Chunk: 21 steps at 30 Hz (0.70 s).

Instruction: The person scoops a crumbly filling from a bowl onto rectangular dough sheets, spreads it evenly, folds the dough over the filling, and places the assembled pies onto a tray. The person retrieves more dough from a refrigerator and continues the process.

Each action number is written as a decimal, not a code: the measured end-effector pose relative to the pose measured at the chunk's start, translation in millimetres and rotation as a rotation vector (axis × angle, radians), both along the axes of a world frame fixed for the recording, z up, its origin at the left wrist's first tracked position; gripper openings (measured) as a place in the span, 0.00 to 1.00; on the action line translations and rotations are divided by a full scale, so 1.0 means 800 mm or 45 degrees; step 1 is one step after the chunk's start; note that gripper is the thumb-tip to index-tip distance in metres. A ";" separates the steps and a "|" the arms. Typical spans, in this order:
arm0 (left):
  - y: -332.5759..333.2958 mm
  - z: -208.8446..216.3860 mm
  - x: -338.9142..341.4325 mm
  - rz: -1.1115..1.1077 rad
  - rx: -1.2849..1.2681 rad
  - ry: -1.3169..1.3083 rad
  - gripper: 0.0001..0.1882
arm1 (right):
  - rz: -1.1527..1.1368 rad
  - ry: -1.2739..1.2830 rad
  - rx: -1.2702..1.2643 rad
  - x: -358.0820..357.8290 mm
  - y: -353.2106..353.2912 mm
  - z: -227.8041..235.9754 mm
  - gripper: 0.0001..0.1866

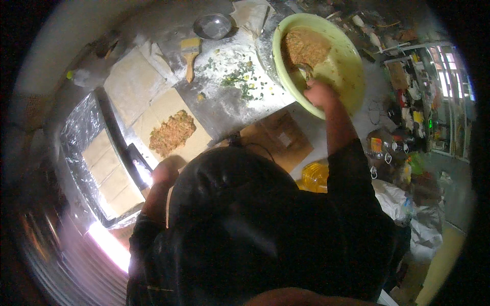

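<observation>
My right hand point(320, 94) reaches into a large pale green basin point(352, 76) and is closed round the handle of a metal spoon point(304, 69). The spoon's bowl meets a mound of brownish-pink minced filling point(309, 47) at the basin's far side. My left hand point(166, 171) is low at the near edge of a flat dough sheet point(196, 133); its fingers are too unclear to read. A patch of filling with green bits point(172, 133) lies on that sheet. Beyond it rests a stack of floured dough sheets point(135, 81).
At left, a plastic-lined tray point(84, 120) holds flat dough pieces point(113, 176). A wooden-handled brush point(190, 56), chopped greens point(245, 81) on flour and a metal bowl point(212, 26) occupy the table's back. Cardboard point(278, 135) and a yellow oil bottle point(315, 177) are close to my body.
</observation>
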<state>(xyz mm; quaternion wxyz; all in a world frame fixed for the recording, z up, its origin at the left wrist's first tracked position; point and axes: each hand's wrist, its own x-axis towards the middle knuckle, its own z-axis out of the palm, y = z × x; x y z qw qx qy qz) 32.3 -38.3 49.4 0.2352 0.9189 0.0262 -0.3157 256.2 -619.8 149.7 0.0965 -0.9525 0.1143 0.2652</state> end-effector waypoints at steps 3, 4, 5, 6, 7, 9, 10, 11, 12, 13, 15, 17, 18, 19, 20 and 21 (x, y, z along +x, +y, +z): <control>-0.003 -0.002 0.003 -0.058 0.055 0.085 0.20 | 0.163 0.001 -0.014 0.016 0.003 -0.002 0.27; -0.005 0.001 0.003 -0.010 0.037 0.085 0.20 | 0.092 0.001 0.030 0.020 0.001 -0.005 0.27; -0.007 0.004 0.004 0.037 0.018 0.086 0.20 | 0.043 -0.018 0.094 0.024 -0.002 -0.008 0.27; -0.009 0.009 0.005 0.084 0.001 0.085 0.20 | -0.012 -0.074 0.145 0.023 -0.005 -0.011 0.27; -0.011 0.014 0.007 0.090 -0.012 0.064 0.20 | -0.064 -0.131 0.198 0.024 -0.007 -0.013 0.27; -0.014 0.024 0.008 0.079 0.022 0.069 0.20 | -0.270 -0.252 0.247 0.014 -0.007 -0.014 0.26; -0.014 0.027 0.009 0.081 -0.039 0.056 0.20 | -0.285 -0.366 0.382 0.008 -0.004 -0.012 0.25; -0.014 0.029 0.010 0.064 -0.040 0.088 0.20 | -0.386 -0.419 0.486 -0.001 -0.002 -0.007 0.23; -0.013 0.028 0.009 0.026 -0.051 0.060 0.20 | -0.452 -0.498 0.579 -0.007 0.003 -0.002 0.21; -0.012 0.026 0.009 0.043 -0.060 0.109 0.20 | -0.460 -0.463 0.632 -0.010 0.009 0.003 0.22; -0.007 0.015 0.006 0.033 -0.093 0.090 0.19 | -0.381 -0.439 0.745 -0.011 0.022 0.011 0.25; -0.004 -0.002 0.003 0.145 -0.126 0.040 0.19 | -0.418 -0.353 0.711 0.005 0.034 0.012 0.28; -0.001 -0.009 0.000 0.213 -0.092 0.100 0.19 | -0.402 -0.300 0.731 0.013 0.037 0.010 0.29; 0.001 -0.016 -0.003 0.133 -0.071 0.041 0.18 | -0.342 -0.320 0.619 0.021 0.039 0.006 0.29; 0.004 -0.023 -0.001 0.064 0.002 0.069 0.18 | -0.260 -0.331 0.535 0.029 0.038 0.003 0.30; 0.007 -0.029 0.000 -0.003 0.075 0.100 0.18 | -0.210 -0.359 0.462 0.033 0.040 -0.003 0.30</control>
